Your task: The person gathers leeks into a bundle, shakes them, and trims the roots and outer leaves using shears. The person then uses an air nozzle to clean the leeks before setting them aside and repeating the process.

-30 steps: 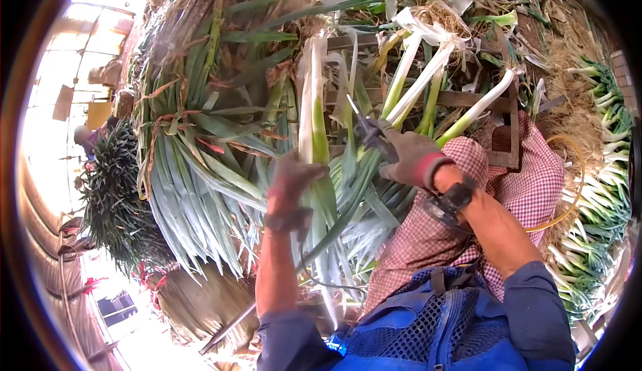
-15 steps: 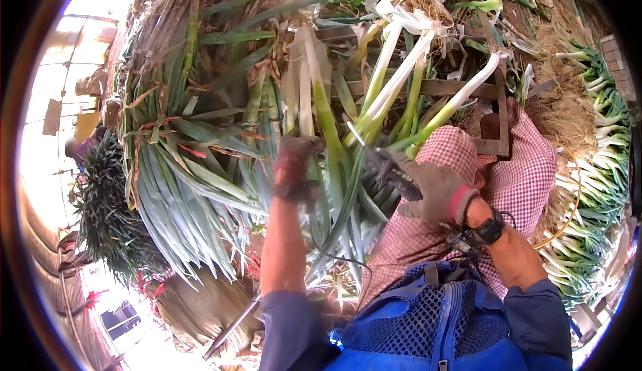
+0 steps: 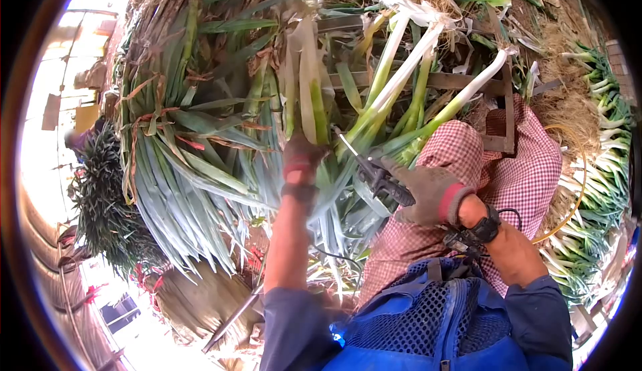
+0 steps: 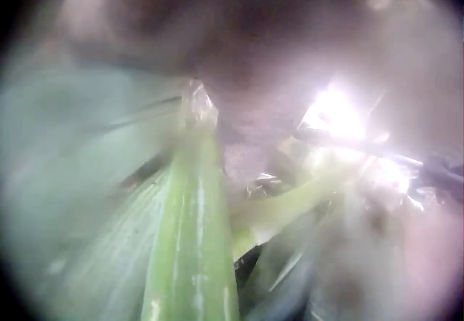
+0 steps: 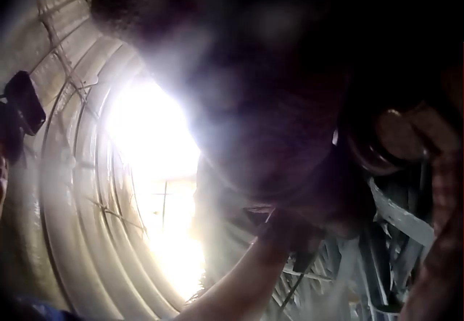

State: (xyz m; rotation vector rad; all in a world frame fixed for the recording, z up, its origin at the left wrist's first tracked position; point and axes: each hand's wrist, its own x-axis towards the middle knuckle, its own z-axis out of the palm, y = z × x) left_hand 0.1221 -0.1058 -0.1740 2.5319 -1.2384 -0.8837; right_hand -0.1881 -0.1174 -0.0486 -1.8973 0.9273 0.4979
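In a dark glove, my left hand [image 3: 304,157] grips leeks [image 3: 309,83] low on their pale green shafts, with the white ends pointing away from me. One green leek stalk [image 4: 192,241] runs up to the blurred glove in the left wrist view. My gloved right hand [image 3: 431,194] holds a black blow gun [image 3: 384,180], its fingers round the handle. The thin metal nozzle [image 3: 348,145] points toward the gripped leeks, close beside the left hand. Much of the right wrist view is dark, with the left forearm [image 5: 239,281] showing below.
Several white-stemmed leeks [image 3: 408,70] lean over a metal frame [image 3: 509,113] by the checkered trousers [image 3: 528,163]. Left stands a big tied leek bundle [image 3: 180,150]. A yellow hose [image 3: 580,183] curves past rows of trimmed leeks [image 3: 595,224] at right.
My right hand has drawn back toward my body with the blow gun, its nozzle now lower beside the leeks. The left hand has moved slightly away from me, still gripping leeks.
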